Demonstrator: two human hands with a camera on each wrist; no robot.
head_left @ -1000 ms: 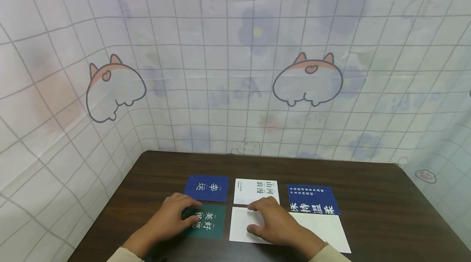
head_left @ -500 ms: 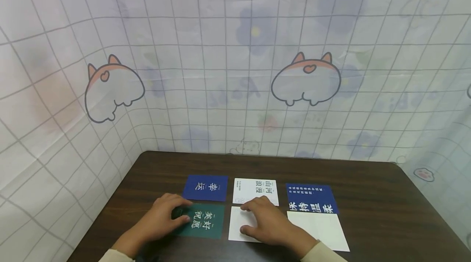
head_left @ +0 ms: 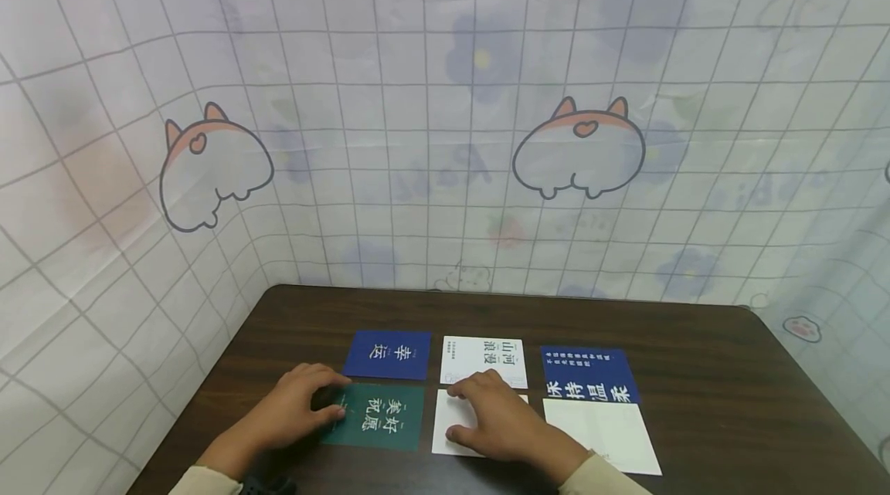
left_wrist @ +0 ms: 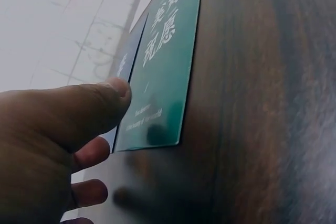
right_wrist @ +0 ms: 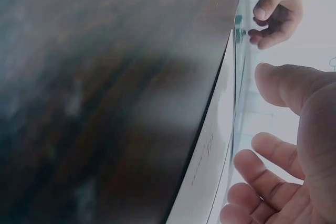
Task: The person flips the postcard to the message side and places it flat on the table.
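My left hand (head_left: 295, 408) hovers at the left edge of a green card (head_left: 392, 425) with white characters, thumb and fingers loosely bent and holding nothing. In the left wrist view the thumb overlaps that green card (left_wrist: 163, 72); I cannot tell if it touches. Over a plain white card (head_left: 448, 422) hangs my right hand (head_left: 497, 418), which covers much of it. The right wrist view shows the fingers of the right hand (right_wrist: 294, 150) loosely spread, apart from the white card (right_wrist: 210, 156) below. No card is held by either hand.
A blue card (head_left: 392, 364), a white card with grey characters (head_left: 480, 352) and another blue card (head_left: 587, 371) form the back row on the dark wooden table (head_left: 730, 394). A cream card (head_left: 605, 433) lies front right. Behind hangs a grid-patterned curtain (head_left: 417, 132).
My left hand has drawn to the left, uncovering more of the green card and its characters. The right hand has shifted slightly left above the white card. The cards look unmoved.
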